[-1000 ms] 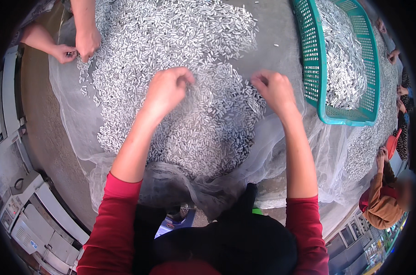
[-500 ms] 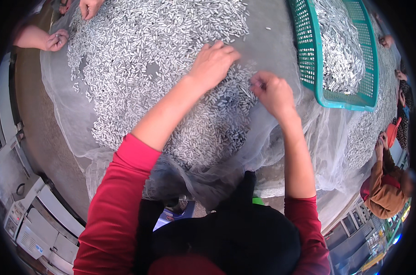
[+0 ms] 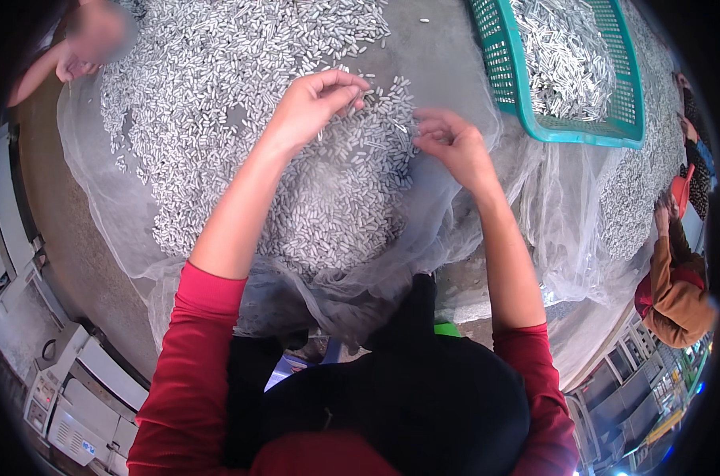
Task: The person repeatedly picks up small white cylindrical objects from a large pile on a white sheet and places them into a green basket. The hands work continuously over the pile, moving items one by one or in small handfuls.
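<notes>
left hand [image 3: 316,103] curling loosely, fingertips touching the fish [image 3: 328,198] | fish lying heaped on netting [image 3: 106,214] over the worktop [image 3: 439,47] | right hand [image 3: 451,147] pinching netting beside the heap | green basket [image 3: 499,71] sitting far right, holding fish

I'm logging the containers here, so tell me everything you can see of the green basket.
The green basket is a teal plastic tray, it seems, with perforated mesh walls and a solid rim. It lies at the upper right on the sheer netting, partly cut off by the picture's top edge. It is heaped with the same small silvery pieces that cover the table. Neither the left hand nor the right hand touches it; the right hand is nearer.
</notes>
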Demonstrator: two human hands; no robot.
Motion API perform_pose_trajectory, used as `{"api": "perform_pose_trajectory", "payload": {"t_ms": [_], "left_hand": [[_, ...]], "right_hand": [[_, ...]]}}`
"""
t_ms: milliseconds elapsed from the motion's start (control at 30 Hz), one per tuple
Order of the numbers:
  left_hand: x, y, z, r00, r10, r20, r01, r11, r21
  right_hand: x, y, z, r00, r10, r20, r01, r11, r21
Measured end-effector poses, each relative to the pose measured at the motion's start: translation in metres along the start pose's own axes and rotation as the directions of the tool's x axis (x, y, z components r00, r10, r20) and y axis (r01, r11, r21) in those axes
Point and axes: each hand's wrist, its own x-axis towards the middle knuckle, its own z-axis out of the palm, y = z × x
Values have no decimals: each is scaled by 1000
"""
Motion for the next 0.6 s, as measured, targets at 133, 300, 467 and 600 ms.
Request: {"api": "perform_pose_trajectory", "payload": {"t_ms": [133, 300, 467, 600], "left_hand": [[-11, -6, 14, 994, -60, 96, 90, 932, -352], [-15, -21, 35, 981, -164, 102, 193, 862, -469], [-17, -37, 47, 994, 12, -104, -5, 998, 67], [-15, -41, 53, 982, 136, -135, -87, 944, 317]], "right_hand": [[-3, -7, -12, 984, 127, 126, -164, 917, 364], [-4, -13, -15, 931, 177, 321, -357, 630, 690], [-6, -9, -9, 937, 178, 302, -317, 798, 512], [-9, -6, -6, 954, 180, 240, -234, 947, 218]]}}
